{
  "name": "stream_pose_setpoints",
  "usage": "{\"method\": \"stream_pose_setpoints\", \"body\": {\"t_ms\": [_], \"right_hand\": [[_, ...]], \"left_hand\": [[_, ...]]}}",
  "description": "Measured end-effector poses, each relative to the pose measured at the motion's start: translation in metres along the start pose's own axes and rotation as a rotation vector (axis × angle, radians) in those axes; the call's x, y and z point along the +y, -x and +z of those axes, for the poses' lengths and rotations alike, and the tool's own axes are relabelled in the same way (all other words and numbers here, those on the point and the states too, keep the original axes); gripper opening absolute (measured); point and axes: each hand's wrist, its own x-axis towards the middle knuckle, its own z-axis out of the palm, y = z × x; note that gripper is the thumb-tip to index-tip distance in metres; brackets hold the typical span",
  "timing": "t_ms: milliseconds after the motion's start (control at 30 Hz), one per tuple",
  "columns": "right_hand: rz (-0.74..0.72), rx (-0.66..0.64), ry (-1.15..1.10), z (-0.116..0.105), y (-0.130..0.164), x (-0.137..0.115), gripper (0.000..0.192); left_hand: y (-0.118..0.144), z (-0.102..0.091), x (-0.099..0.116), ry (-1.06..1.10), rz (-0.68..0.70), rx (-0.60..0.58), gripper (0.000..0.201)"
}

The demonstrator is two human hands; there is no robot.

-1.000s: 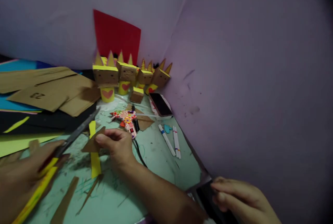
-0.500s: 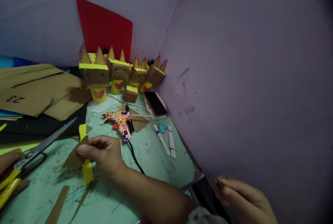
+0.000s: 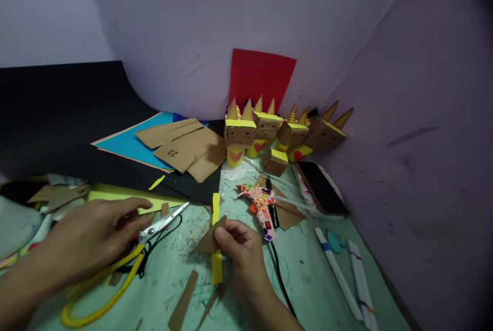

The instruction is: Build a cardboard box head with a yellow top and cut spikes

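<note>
From the head view, the right hand (image 3: 241, 249) pinches a brown card triangle (image 3: 210, 240) between thumb and fingers. Its grip is closed tight on the triangle's right edge. The triangle sits on a yellow strip (image 3: 216, 241) that lies flat on the green counter (image 3: 308, 279), near its middle.

The left hand (image 3: 92, 236) lies on the counter by the scissors (image 3: 127, 261). Its fingers are bent over the yellow handles, but the grip looks loose, and I cannot tell if it really holds them. The shiny blades point toward the triangle.

Just right of the right hand lies a flowery glue gun (image 3: 261, 205) with a black cord. Behind it stand little box figures (image 3: 265, 131) with pointy yellow tops. A dark phone (image 3: 321, 181) lies by the wall, and two white pens (image 3: 348, 279) lie near the counter's right edge. Brown card sheets (image 3: 185, 149) are piled at the back left.
</note>
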Motion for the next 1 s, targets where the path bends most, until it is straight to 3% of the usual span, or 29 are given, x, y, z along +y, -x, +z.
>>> {"method": "stream_pose_setpoints", "body": {"t_ms": [100,167,267,467,700,833,1000], "right_hand": [[0.018,-0.019,-0.021,0.0,0.003,0.001,0.023],[0.036,-0.039,-0.024,0.001,0.005,0.001,0.026],[0.058,-0.065,-0.006,0.002,0.008,0.001,0.028],[0.056,-0.069,0.035,0.005,0.008,-0.002,0.026],[-0.033,-0.102,0.037,0.008,0.009,-0.009,0.021],[-0.049,-0.128,0.071,0.008,0.01,-0.01,0.019],[-0.04,-0.121,0.088,0.007,0.009,-0.007,0.018]], "left_hand": [[0.013,0.024,0.033,0.397,0.051,-0.115,0.034],[0.021,0.041,0.049,0.535,0.041,-0.235,0.028],[0.026,0.056,0.062,0.691,0.026,-0.306,0.024],[0.021,0.064,0.058,0.969,-0.112,-0.395,0.027],[0.024,0.074,0.056,1.035,-0.037,-0.387,0.025],[0.025,0.081,0.055,1.148,-0.089,-0.409,0.025],[0.025,0.089,0.056,1.23,-0.114,-0.332,0.026]]}}
